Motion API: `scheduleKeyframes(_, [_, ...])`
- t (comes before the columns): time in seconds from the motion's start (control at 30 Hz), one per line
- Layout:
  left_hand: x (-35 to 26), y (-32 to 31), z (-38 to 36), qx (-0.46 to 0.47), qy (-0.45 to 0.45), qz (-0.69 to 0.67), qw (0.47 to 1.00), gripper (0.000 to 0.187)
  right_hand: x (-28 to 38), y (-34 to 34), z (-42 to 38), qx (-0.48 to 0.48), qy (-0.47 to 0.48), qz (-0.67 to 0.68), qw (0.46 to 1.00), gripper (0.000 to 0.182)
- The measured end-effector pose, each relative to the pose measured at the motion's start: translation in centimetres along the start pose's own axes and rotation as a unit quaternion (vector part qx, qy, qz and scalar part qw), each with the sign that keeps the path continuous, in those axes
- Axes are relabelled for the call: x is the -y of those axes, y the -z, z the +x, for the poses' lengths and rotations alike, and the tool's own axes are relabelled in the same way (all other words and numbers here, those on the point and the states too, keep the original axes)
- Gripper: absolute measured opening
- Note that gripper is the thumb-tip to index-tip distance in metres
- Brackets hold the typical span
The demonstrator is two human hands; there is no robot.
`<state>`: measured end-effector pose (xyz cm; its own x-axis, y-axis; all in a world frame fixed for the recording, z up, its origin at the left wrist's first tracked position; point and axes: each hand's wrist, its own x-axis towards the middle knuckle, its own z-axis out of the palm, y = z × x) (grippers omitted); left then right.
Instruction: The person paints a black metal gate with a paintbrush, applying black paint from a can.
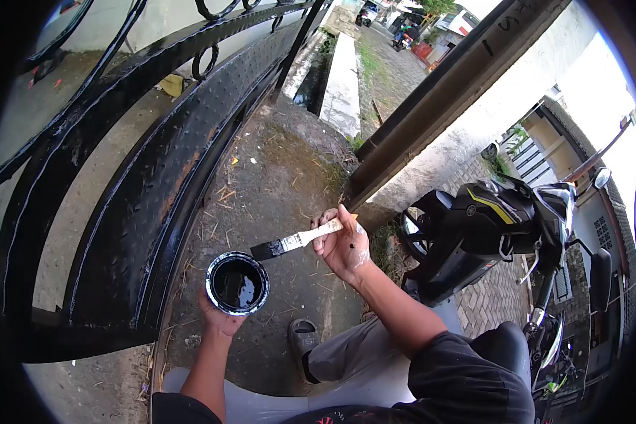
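Observation:
My left hand is wrapped round the lower side of an open can of black paint, its fingers mostly hidden beneath. Glossy paint shows inside, and the rim is smeared. In my right hand is a paintbrush, gripped by its pale wooden handle. The brush's dark, paint-coated bristles point left, with their tip right by the can's upper rim. Paint smudges mark the right palm and fingers. To the left stands a metal gate, mostly glossy black, with a rusty brown patch on its lower panel.
A parked motorcycle stands close on the right. Behind it rise a dark post and a white wall. A drain channel runs beyond the concrete ground. Far up the lane is a rider on a motorbike.

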<state>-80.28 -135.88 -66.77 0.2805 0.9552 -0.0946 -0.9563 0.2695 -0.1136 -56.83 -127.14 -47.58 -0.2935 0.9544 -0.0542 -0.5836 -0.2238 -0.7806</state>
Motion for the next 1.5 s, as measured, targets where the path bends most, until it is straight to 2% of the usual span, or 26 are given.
scheduleKeyframes(0.17, [-0.2,0.6,-0.4,0.013,0.009,-0.018,1.0,0.081,0.5,-1.0,0.4,0.001,-0.005,0.009,1.0,0.044])
scheduleKeyframes(0.3, [-0.4,0.1,-0.8,0.012,0.006,-0.066,0.998,0.07,0.2,-1.8,-0.4,-0.006,0.068,-0.08,0.994,0.033])
scheduleKeyframes(0.33, [-0.6,-0.6,-0.8,0.026,0.007,-0.022,0.999,0.069,0.3,-2.4,-0.7,0.011,0.085,-0.109,0.99,0.025])
scheduleKeyframes(0.37, [-0.6,-1.1,-0.7,0.009,-0.017,0.03,0.999,0.079,0.0,-2.9,-1.0,0.02,0.111,-0.124,0.986,0.018])
scheduleKeyframes(0.4, [-0.4,-1.6,-0.6,-0.105,-0.068,0.111,0.986,0.079,-0.2,-4.0,-2.0,0.027,0.117,-0.162,0.98,0.014])
scheduleKeyframes(0.43, [-1.3,1.0,-0.9,0.03,0.0,-0.017,0.999,0.077,-0.9,-4.9,-2.7,0.038,0.122,-0.198,0.972,0.011])
scheduleKeyframes(0.5, [-1.1,-1.0,-1.0,0.015,-0.019,0.103,0.994,0.077,-1.6,-5.5,-3.2,0.061,0.145,-0.255,0.954,0.01])
scheduleKeyframes(0.6, [-0.8,-1.5,-1.0,-0.004,-0.015,0.121,0.993,0.078,-2.0,-6.2,-3.9,0.073,0.139,-0.312,0.937,0.01])
scheduleKeyframes(0.63, [-0.7,-1.9,-0.9,-0.039,-0.021,0.132,0.99,0.079,-2.1,-6.5,-4.0,0.076,0.129,-0.324,0.934,0.009])
scheduleKeyframes(0.67, [-0.7,-2.3,-0.9,-0.032,-0.027,0.153,0.987,0.078,-2.5,-7.0,-4.1,0.076,0.145,-0.349,0.923,0.009])
scheduleKeyframes(0.77, [-0.8,-2.5,-0.8,-0.027,-0.01,0.163,0.986,0.078,-3.3,-7.1,-4.2,0.083,0.097,-0.418,0.899,0.009])
scheduleKeyframes(0.93, [-0.6,-2.3,-0.7,-0.044,-0.006,0.175,0.984,0.08,-4.7,-5.8,-3.3,0.118,0.141,-0.551,0.814,0.007])
scheduleKeyframes(1.07, [-0.4,-2.5,-0.9,-0.056,-0.014,0.175,0.983,0.081,-3.6,-6.9,-3.9,0.049,0.053,-0.447,0.892,0.01])
scheduleKeyframes(1.23, [-0.4,-2.6,-1.1,-0.056,-0.023,0.177,0.982,0.08,-1.7,-5.4,-2.9,0.005,0.069,-0.316,0.946,0.015])
scheduleKeyframes(1.4, [-0.7,-1.7,-1.2,-0.053,-0.023,0.138,0.989,0.076,-1.2,-4.9,-2.0,-0.034,0.04,-0.213,0.976,0.013])
scheduleKeyframes(1.5, [-0.8,-2.0,-1.4,-0.076,-0.034,0.141,0.987,0.075,-1.6,-4.6,-1.8,-0.02,0.035,-0.228,0.973,0.014])
